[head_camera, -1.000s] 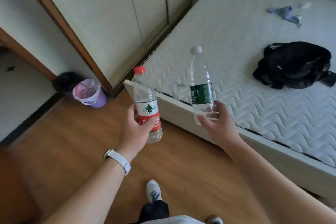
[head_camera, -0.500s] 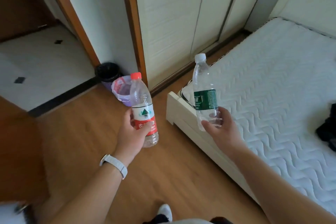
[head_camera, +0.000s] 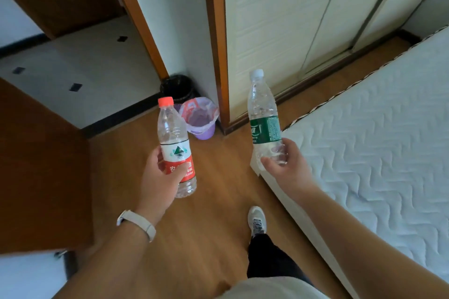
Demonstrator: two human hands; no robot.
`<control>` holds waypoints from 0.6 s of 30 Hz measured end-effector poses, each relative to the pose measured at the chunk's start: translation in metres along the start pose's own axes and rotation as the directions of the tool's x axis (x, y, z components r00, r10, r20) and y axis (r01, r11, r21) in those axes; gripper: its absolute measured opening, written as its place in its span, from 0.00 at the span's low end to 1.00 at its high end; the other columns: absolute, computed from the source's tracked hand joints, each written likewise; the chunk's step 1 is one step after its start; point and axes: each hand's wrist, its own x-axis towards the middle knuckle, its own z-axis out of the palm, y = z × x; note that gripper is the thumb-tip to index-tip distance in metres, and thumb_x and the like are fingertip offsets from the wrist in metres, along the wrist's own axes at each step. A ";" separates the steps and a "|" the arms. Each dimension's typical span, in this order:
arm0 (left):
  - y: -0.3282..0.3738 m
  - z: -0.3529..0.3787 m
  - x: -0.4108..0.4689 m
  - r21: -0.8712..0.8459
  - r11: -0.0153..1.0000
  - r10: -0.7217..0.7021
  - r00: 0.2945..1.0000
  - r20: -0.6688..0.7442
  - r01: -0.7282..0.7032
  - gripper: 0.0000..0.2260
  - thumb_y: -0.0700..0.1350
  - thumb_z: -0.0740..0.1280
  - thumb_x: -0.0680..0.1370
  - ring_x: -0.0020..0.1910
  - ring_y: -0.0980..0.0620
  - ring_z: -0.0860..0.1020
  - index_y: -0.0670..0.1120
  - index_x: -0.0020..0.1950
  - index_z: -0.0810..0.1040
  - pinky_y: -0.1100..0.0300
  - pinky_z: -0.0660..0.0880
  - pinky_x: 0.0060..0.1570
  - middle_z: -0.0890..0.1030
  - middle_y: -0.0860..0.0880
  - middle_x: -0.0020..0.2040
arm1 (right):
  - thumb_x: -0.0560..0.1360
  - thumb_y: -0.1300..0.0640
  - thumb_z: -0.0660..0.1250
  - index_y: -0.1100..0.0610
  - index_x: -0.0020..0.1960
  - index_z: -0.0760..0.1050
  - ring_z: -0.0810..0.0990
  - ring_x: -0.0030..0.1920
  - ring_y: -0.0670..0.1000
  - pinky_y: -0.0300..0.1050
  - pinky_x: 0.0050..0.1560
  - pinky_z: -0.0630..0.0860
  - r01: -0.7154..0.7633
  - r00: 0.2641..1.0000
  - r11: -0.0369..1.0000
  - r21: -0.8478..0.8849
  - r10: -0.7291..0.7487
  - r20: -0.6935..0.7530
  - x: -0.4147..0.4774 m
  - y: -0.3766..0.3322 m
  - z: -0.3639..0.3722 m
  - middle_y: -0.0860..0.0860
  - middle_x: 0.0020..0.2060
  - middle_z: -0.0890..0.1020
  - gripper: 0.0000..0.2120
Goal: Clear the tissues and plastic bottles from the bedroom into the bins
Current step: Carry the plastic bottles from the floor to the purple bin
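Observation:
My left hand (head_camera: 162, 177) grips a clear plastic bottle with a red cap and red label (head_camera: 176, 143), held upright. In my right hand (head_camera: 284, 165) is a second clear bottle with a white cap and green label (head_camera: 263, 116), gripped near its base and also upright. Ahead on the wooden floor, by the door frame, stands a purple bin (head_camera: 201, 116) lined with a pale bag. A black bin (head_camera: 177, 87) sits just behind it in the corner. Both bottles are held above the floor, short of the bins.
A white bed with a bare quilted mattress (head_camera: 379, 143) fills the right side. White wardrobe doors (head_camera: 291, 19) stand behind the bins. A brown door (head_camera: 41, 165) is at the left, with a tiled room beyond the doorway. My shoe (head_camera: 257, 221) is on the floor.
My view has swung left from the bed toward the doorway, and the bins have come closer and more central. Both hands still hold their bottles upright.

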 end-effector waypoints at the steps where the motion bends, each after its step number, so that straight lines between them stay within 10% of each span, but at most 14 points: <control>1: 0.005 0.004 0.010 0.011 1.000 -0.012 1.000 -0.017 0.012 0.30 0.47 0.76 0.72 0.58 0.54 0.79 0.56 0.70 0.68 0.53 0.78 0.55 0.78 0.57 0.61 | 0.73 0.48 0.72 0.44 0.63 0.64 0.76 0.44 0.37 0.29 0.37 0.69 -0.001 1.000 1.000 0.004 0.001 0.023 0.017 -0.004 -0.001 0.36 0.45 0.74 0.24; 13: 0.064 0.060 0.099 -0.074 0.989 -0.136 0.984 -0.115 0.128 0.27 0.49 0.75 0.73 0.58 0.52 0.79 0.56 0.70 0.69 0.51 0.80 0.54 0.78 0.56 0.61 | 0.69 0.48 0.74 0.41 0.59 0.68 0.82 0.47 0.42 0.52 0.52 0.80 0.046 0.978 0.999 0.023 -0.050 0.201 0.178 -0.031 -0.012 0.40 0.48 0.81 0.23; 18: 0.076 0.044 0.139 -0.026 0.996 -0.089 0.981 -0.174 0.086 0.26 0.47 0.73 0.75 0.52 0.61 0.78 0.54 0.71 0.68 0.68 0.74 0.42 0.77 0.59 0.58 | 0.69 0.49 0.74 0.45 0.61 0.69 0.81 0.48 0.41 0.52 0.54 0.80 0.038 0.965 0.999 0.036 -0.046 0.260 0.209 -0.049 0.010 0.42 0.50 0.81 0.24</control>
